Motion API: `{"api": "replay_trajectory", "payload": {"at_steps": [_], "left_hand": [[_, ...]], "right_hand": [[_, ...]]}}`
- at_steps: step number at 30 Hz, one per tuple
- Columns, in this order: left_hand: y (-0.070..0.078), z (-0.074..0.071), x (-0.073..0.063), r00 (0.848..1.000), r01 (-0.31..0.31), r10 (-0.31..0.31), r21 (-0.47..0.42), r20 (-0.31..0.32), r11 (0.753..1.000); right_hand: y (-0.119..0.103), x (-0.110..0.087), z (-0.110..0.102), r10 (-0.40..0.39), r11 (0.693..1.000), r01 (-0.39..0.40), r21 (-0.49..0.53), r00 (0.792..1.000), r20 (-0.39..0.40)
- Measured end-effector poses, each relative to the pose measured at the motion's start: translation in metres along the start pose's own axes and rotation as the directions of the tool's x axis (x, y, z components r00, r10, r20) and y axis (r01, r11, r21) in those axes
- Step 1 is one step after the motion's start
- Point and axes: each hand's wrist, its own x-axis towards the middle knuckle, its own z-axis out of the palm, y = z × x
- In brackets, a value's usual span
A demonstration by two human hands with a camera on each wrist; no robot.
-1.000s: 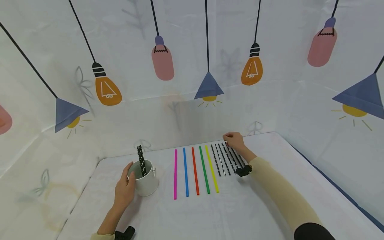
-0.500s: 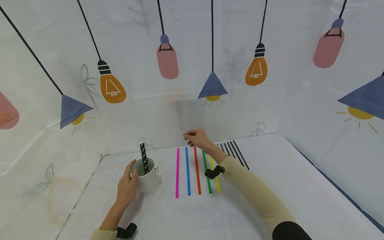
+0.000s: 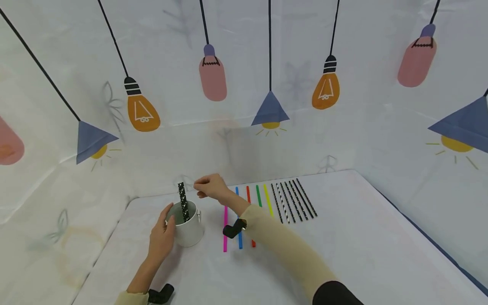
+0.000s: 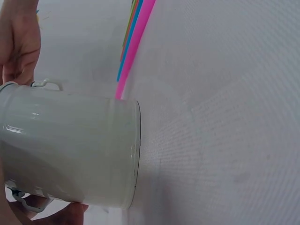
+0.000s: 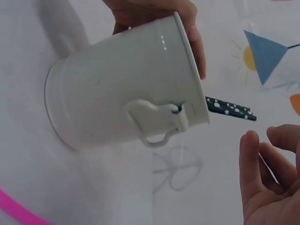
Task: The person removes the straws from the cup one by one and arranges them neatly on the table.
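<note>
A small white metal bucket [image 3: 188, 235] stands on the white table with black, white-spotted straws [image 3: 183, 199] leaning upright inside it. My left hand [image 3: 161, 237] grips the bucket from its left side, fingers at the rim. My right hand [image 3: 212, 186] hovers in the air just right of the straw tops. The right wrist view shows its fingers [image 5: 251, 161] bent loosely and apart from the thumb, with nothing between them. Beneath my right forearm lie pink [image 3: 225, 243], blue [image 3: 240, 241] and red [image 3: 253, 243] straws, partly hidden by the sleeve.
Green [image 3: 259, 195] and yellow [image 3: 268, 199] straws lie further right, followed by a row of several black-and-white patterned straws [image 3: 295, 201]. A pale wall sheet [image 3: 244, 148] printed with hanging lamps rises behind the table's back edge. The bucket has side handles [image 5: 145, 122].
My right hand has swept left from the patterned straws, over the coloured ones, to beside the bucket's straws. The left hand and bucket have stayed in place.
</note>
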Motion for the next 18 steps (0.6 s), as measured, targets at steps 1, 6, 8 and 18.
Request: {"api": "replay_trajectory", "payload": {"at_steps": [1,6,8,18], "left_hand": [[0.0,0.0,0.0,1.0,-0.003,0.003,-0.002,-0.003,1.0],[0.001,0.0,0.002,1.0,-0.01,0.01,-0.013,-0.014,1.0],[0.001,0.0,0.003,1.0,-0.012,0.011,-0.015,-0.011,1.0],[-0.005,0.004,0.002,1.0,-0.018,0.018,0.004,-0.011,1.0]], "right_hand": [[-0.001,0.001,0.005,0.0,1.0,0.0,0.0,1.0,-0.001],[-0.004,0.007,0.025,-0.023,0.999,0.023,-0.031,1.0,-0.007],[-0.004,0.009,0.032,-0.023,0.999,0.023,-0.041,1.0,-0.015],[-0.003,0.007,0.051,0.038,0.995,-0.042,-0.091,0.998,-0.048]]}}
